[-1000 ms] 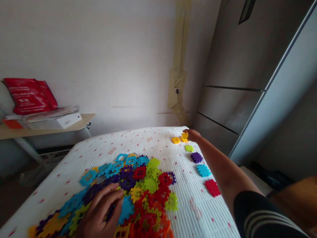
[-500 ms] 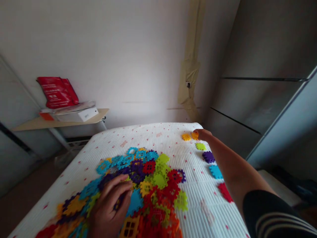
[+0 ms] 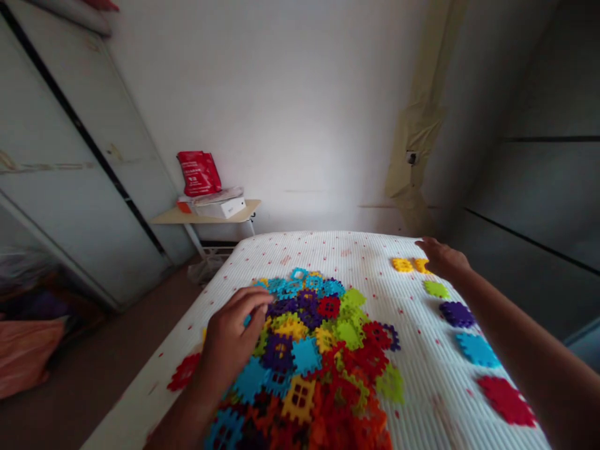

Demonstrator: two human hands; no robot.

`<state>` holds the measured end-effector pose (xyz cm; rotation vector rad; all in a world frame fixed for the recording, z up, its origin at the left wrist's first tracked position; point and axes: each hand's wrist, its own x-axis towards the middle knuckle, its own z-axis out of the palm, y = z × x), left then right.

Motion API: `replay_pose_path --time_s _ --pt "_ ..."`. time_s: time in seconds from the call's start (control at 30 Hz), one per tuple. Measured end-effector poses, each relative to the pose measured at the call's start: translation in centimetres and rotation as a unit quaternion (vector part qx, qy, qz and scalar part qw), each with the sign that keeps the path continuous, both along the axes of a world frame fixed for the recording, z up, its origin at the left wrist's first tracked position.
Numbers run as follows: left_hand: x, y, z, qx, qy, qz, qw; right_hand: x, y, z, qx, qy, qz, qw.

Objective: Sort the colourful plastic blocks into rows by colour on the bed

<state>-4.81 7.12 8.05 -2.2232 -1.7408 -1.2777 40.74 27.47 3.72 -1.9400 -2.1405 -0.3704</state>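
Observation:
My right hand is at the far right of the bed, just beside two yellow gear-edged plastic building tiles. Its fingers reach out past the nearer tile, and I see nothing held in them. My left hand hovers at the left side of a heaped pile of interlocking tiles, thumb and fingers apart and holding nothing. Red, blue, purple, green, yellow and orange tiles make up the heap, some with window cutouts. Down the right side runs a column: a green tile, purple tile, blue tile and red tile.
The tiles lie on a bed with a white, red-dotted ribbed cover. A small table at the back left carries a white box and a red bag. A wall socket is behind. Cabinets stand on both sides.
My view has turned left, so the scene sits farther right. My right hand has let go of the second yellow tile beside the first. My left hand has moved to the heap's left edge.

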Motion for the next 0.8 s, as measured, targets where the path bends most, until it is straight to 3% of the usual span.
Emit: replay_pose_path --time_s 0.07,0.13,0.2,0.27,0.37,0.5,0.8 --pt "-2.6 2.7 0.3 -0.083 -0.007 0.056 0.995 -2.5 -1.8 0.0 -0.010 0.001 0.045 0.999" --pt "-4.9 5.9 -0.3 -0.198 -0.002 0.123 0.973 -5.4 -3.9 -0.7 -0.031 0.046 0.126 0.990" --pt "-6.4 8.9 -1.7 -0.246 0.001 0.154 0.957 -8.1 -5.8 -1.9 -0.065 0.104 0.203 0.971" --pt "-7.2 11.0 -3.5 -0.287 0.001 0.171 0.943 -10.0 -7.1 -3.5 -0.090 0.144 0.237 0.956" --pt "-7.6 12.3 -5.9 -0.331 -0.004 0.189 0.924 -11.4 -7.7 -6.0 -0.091 0.175 0.231 0.953" --pt "-7.7 12.8 -7.5 -0.361 -0.014 0.211 0.908 -11.5 -7.7 -8.1 -0.049 0.191 0.145 0.970" --pt "-6.8 14.5 -7.7 -0.426 -0.041 0.206 0.880 -11.9 -8.4 -8.3 -0.008 0.194 0.131 0.972"
